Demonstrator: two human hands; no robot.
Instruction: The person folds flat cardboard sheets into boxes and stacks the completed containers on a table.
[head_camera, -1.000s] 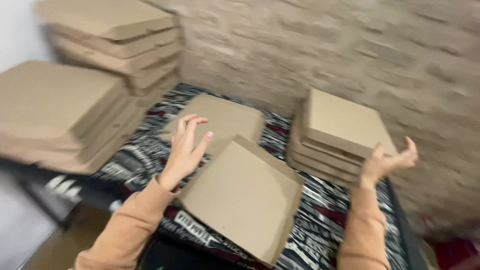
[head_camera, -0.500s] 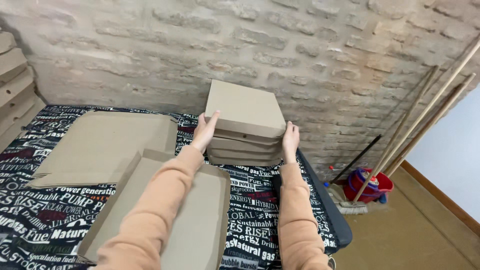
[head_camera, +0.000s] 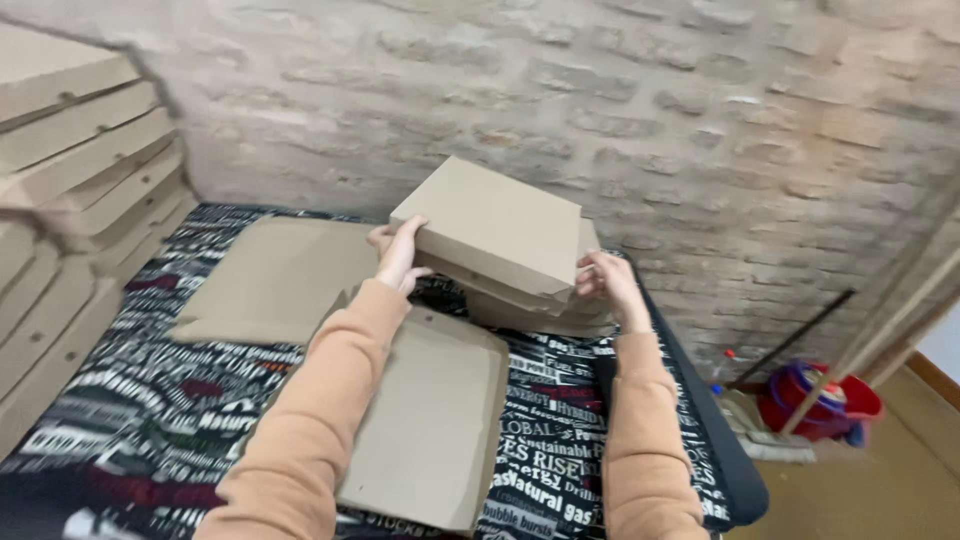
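We see both hands on the top box (head_camera: 492, 228) of a short stack (head_camera: 540, 310) that sits on the table (head_camera: 560, 470) against the brick wall (head_camera: 620, 110). The left hand (head_camera: 400, 255) grasps the box's near left corner, fingers curled over its edge; the right hand (head_camera: 608, 280) grips its right corner from the side. The box is tilted — its near edge raised off the stack, which shows just below and behind it. Both sleeves are orange.

Left of the stack, a flat sheet (head_camera: 275, 278) lies on the table's printed black-and-white cloth. In front of the stack, under the left forearm, an open tray (head_camera: 435, 420) of the same brown card rests flat. Far left of the stack, more boxes (head_camera: 70, 170) are piled high. Right of the stack, down on the floor, stands a red bucket (head_camera: 825, 400) with long sticks leaning by the wall.
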